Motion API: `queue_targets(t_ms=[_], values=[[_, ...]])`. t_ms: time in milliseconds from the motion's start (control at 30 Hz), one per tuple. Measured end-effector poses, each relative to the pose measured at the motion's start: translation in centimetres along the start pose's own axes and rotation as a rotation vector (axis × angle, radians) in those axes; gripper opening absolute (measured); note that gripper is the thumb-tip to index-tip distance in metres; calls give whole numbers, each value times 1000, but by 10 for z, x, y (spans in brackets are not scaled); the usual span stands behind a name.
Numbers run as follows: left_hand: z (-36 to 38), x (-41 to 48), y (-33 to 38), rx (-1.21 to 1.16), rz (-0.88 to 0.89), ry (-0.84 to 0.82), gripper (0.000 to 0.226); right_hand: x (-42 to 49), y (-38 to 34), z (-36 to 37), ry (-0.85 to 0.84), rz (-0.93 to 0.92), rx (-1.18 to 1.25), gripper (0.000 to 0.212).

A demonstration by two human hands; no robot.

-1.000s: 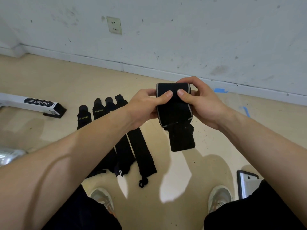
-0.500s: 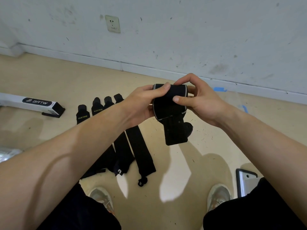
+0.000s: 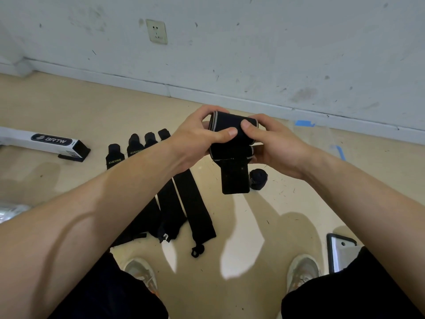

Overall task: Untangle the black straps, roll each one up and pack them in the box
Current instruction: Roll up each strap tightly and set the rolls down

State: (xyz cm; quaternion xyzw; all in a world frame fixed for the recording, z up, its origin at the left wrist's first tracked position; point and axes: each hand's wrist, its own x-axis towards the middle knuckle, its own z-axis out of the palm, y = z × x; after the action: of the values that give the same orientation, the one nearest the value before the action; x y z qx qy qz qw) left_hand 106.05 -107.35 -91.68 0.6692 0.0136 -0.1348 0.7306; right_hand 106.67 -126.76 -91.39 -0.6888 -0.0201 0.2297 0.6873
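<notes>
Floor (image 3: 69, 107) beige, straps (image 3: 195, 210) on it | wall (image 3: 276, 42) white, scuffed | socket (image 3: 156, 31)

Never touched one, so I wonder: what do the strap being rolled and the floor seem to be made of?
The rolled strap looks like woven elastic fabric: matte black, pale edge stripe, curling softly into a roll. The floor seems smooth vinyl or painted concrete: beige, faintly glossy, scuffed.

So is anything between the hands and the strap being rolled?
Nothing visible. The left hand and right hand both grip the strap directly, thumbs on it; its loose end hangs free.
</notes>
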Motion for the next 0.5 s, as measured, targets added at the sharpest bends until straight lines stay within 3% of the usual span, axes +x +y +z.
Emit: queue_targets(t_ms=[100, 267, 500], values=[[2, -2, -2, -12, -22, 6, 55, 2, 0, -1, 27, -44, 13, 23], [5, -6, 5, -31, -122, -90, 40, 5, 1, -4, 54, -82, -85, 24], [5, -5, 6, -2, -168, -46, 40, 3, 4, -5, 45, -90, -106, 26]])
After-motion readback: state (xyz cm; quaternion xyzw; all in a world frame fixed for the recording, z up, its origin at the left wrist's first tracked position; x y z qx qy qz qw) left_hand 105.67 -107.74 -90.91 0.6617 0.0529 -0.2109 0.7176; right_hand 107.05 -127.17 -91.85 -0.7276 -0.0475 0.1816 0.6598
